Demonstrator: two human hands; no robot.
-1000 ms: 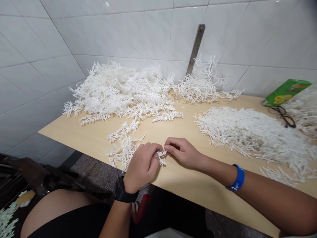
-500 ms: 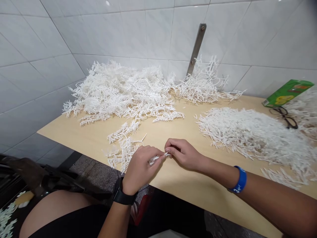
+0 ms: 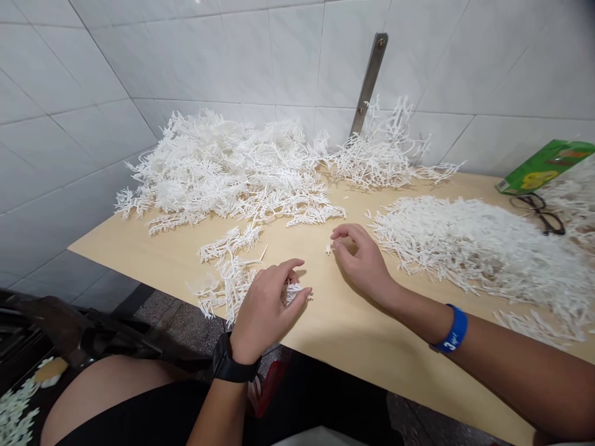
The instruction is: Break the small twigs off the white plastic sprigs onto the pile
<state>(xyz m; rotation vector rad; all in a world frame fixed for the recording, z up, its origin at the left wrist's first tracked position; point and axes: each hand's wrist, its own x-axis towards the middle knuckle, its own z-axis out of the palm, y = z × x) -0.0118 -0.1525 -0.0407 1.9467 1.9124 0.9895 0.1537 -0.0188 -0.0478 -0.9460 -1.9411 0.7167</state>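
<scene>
My left hand (image 3: 269, 300) is curled around a small bunch of white branched plastic strands (image 3: 292, 292), which shows between the thumb and fingers; thumb and index tips are apart. To its right, my right hand (image 3: 362, 257) hovers over the table with thumb and index finger parted. A tiny white piece (image 3: 328, 249) is just off those fingertips; whether it touches the thumb I cannot tell. Close by my left hand lie loose white branched sprigs (image 3: 232, 279) at the table's front edge.
A big heap of white branched strands (image 3: 223, 167) stands at the back left of the wooden table (image 3: 316, 334). A heap of short white pieces (image 3: 469, 241) spreads on the right. Behind it are glasses (image 3: 542, 214) and a green carton (image 3: 542, 167). A metal bar (image 3: 369, 87) is fixed to the tiled wall.
My hands, together at the strands before, have come apart. The right one moved up and away with its fingers opened, and the tiny white piece now appears by its fingertips.
</scene>
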